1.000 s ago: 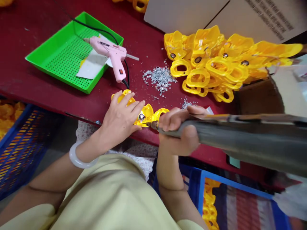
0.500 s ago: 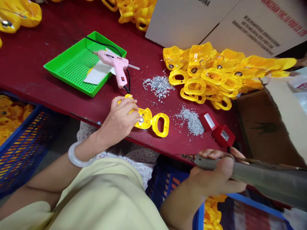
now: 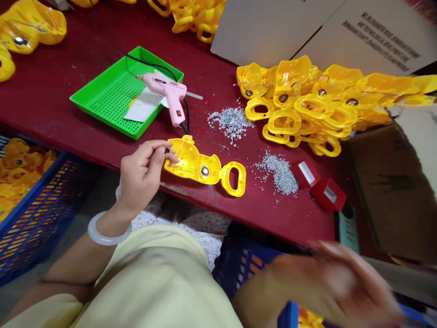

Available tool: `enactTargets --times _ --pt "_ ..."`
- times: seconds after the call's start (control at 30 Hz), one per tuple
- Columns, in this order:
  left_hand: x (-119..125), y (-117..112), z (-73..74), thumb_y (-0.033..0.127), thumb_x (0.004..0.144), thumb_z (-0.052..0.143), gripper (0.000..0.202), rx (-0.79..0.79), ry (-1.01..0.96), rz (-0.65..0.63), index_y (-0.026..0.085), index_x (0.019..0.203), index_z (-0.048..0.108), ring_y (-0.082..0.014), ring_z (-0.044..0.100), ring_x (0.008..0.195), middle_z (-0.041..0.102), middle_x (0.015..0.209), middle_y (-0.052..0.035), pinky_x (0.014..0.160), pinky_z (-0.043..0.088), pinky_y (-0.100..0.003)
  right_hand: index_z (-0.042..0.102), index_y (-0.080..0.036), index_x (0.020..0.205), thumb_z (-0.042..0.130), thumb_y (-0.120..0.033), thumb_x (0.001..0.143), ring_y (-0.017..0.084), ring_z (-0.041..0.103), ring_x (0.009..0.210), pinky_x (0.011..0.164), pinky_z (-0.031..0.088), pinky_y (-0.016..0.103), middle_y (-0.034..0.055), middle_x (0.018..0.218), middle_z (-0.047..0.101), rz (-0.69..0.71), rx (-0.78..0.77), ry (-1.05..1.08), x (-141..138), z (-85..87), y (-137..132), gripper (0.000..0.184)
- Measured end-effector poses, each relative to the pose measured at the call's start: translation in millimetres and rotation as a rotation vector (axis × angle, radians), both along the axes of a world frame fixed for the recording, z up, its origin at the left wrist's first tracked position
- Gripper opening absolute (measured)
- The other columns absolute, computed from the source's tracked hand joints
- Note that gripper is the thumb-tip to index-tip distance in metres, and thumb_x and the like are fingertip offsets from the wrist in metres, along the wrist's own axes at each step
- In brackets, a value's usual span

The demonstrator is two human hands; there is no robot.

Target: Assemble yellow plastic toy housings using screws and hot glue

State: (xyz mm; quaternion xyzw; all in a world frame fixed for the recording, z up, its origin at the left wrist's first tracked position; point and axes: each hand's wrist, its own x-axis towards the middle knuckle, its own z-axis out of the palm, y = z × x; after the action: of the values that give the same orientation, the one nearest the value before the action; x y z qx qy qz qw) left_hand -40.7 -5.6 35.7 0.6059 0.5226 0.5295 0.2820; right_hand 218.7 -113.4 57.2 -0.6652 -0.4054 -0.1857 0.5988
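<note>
Through the head feed I see that the driver has gone: half a second ago my right hand gripped it, and now that hand is a blur low at the right, with no tool visible in it. Whether its fingers are spread or curled, I can't tell.

My left hand has changed too. It was spread over the shell; now it has drawn back to the shell's left end, thumb and fingers pinched together on a small dark part. I judge that the screwing has paused and attention is on this part. Its exact form is too small for me to make out.

The shell lies hollow side up on the table, near the front edge, its loop pointing right and a shiny disc inside. The screws are loose to its right, beside two red blocks.

For writing, the carton carries a dark printed address, where I read "AND TECHNOLOGICAL DEVELOPMENT" and "COUNTY"; its red letters are cut off and blurred. Any marking on the pink glue gun is too fine to read.
</note>
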Motion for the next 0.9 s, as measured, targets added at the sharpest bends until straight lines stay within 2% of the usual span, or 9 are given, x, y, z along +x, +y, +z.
enactTargets --times 0.03,0.07,0.17,0.3,0.4,0.5,0.63,0.77,0.9 --pt "-2.7 -0.4 0.9 0.032 0.099 0.047 0.022 0.012 0.009 0.020 0.021 0.105 0.065 -0.0134 0.070 0.085 0.073 0.088 -0.0016 0.081 0.056 -0.028 0.071 -0.033 0.092 0.053 -0.038 0.088 0.031 0.066 0.084 0.080 0.052 0.058 0.0046 0.080 0.068 0.062 -0.003 -0.126 -6.8 -5.8 8.8 0.019" --pt "-5.6 -0.9 1.7 0.032 0.099 0.048 0.022 0.028 0.029 0.041 0.022 0.102 0.067 -0.0136 0.069 0.089 0.073 0.091 -0.0021 0.084 0.055 -0.028 0.071 -0.028 0.100 0.056 -0.033 0.089 0.031 0.066 0.092 0.085 0.053 0.057 0.0060 0.088 0.070 0.227 -0.208 -0.202 -12.4 -12.3 19.7 0.019" --pt "-13.5 -4.0 2.7 0.034 0.098 0.050 0.024 0.023 0.046 0.080 0.023 0.096 0.071 -0.0126 0.067 0.084 0.072 0.092 -0.0023 0.077 0.055 -0.026 0.063 -0.023 0.118 0.057 -0.033 0.092 0.029 0.060 0.114 0.098 0.049 0.054 0.0107 0.116 0.068 0.526 -0.549 -0.362 -19.5 -32.1 53.5 0.029" --pt "-16.7 -8.5 2.6 0.038 0.099 0.048 0.027 -0.083 -0.137 0.049 0.021 0.100 0.070 -0.0095 0.064 0.063 0.069 0.076 -0.0004 0.056 0.051 -0.021 0.060 -0.021 0.119 0.060 -0.041 0.090 0.029 0.057 0.116 0.098 0.048 0.052 0.0140 0.124 0.064 0.612 -0.709 -0.442 -17.7 -46.3 71.7 0.035" --pt "-14.4 -10.2 3.8 0.037 0.099 0.048 0.027 -0.080 -0.162 0.017 0.020 0.100 0.068 -0.0115 0.068 0.071 0.073 0.083 -0.0026 0.061 0.055 -0.022 0.061 -0.020 0.115 0.063 -0.047 0.087 0.029 0.057 0.108 0.092 0.050 0.051 0.0152 0.119 0.063 0.600 -0.763 -0.469 -17.9 -42.7 61.6 0.039" --pt "-12.8 -10.9 3.9 0.031 0.099 0.049 0.023 -0.013 -0.015 -0.022 0.021 0.102 0.069 -0.0131 0.070 0.081 0.075 0.094 -0.0039 0.073 0.058 -0.025 0.062 -0.018 0.115 0.064 -0.052 0.085 0.028 0.059 0.102 0.086 0.052 0.047 0.0154 0.112 0.064 0.637 -0.848 -0.496 -19.5 -30.8 44.4 0.046" --pt "-12.3 -11.8 -0.7 0.017 0.092 0.055 0.018 0.213 0.180 -0.166 0.020 0.104 0.068 -0.0160 0.068 0.092 0.074 0.100 -0.0050 0.086 0.057 -0.032 0.065 -0.017 0.108 0.061 -0.046 0.089 0.017 0.065 0.072 0.067 0.054 0.030 0.0047 0.082 0.069 0.780 -0.879 -0.464 -25.2 -11.5 32.2 0.035" --pt "-10.3 -13.5 -8.6 0.008 0.086 0.057 0.024 0.361 0.264 -0.307 0.020 0.105 0.067 -0.0183 0.067 0.096 0.074 0.097 -0.0054 0.088 0.058 -0.037 0.067 -0.018 0.096 0.059 -0.029 0.093 0.011 0.062 0.060 0.060 0.048 0.023 0.0003 0.072 0.069 0.766 -0.667 -0.464 -42.2 0.1 51.9 0.014" --pt "-9.1 -15.6 -16.9 0.004 0.083 0.053 0.033 0.399 0.362 -0.355 0.021 0.108 0.068 -0.0209 0.066 0.102 0.075 0.102 -0.0054 0.090 0.058 -0.041 0.067 -0.018 0.102 0.046 -0.030 0.098 0.015 0.068 0.075 0.065 0.047 0.025 0.0058 0.088 0.074 0.792 -0.686 -0.504 -67.6 0.5 96.4 0.024"
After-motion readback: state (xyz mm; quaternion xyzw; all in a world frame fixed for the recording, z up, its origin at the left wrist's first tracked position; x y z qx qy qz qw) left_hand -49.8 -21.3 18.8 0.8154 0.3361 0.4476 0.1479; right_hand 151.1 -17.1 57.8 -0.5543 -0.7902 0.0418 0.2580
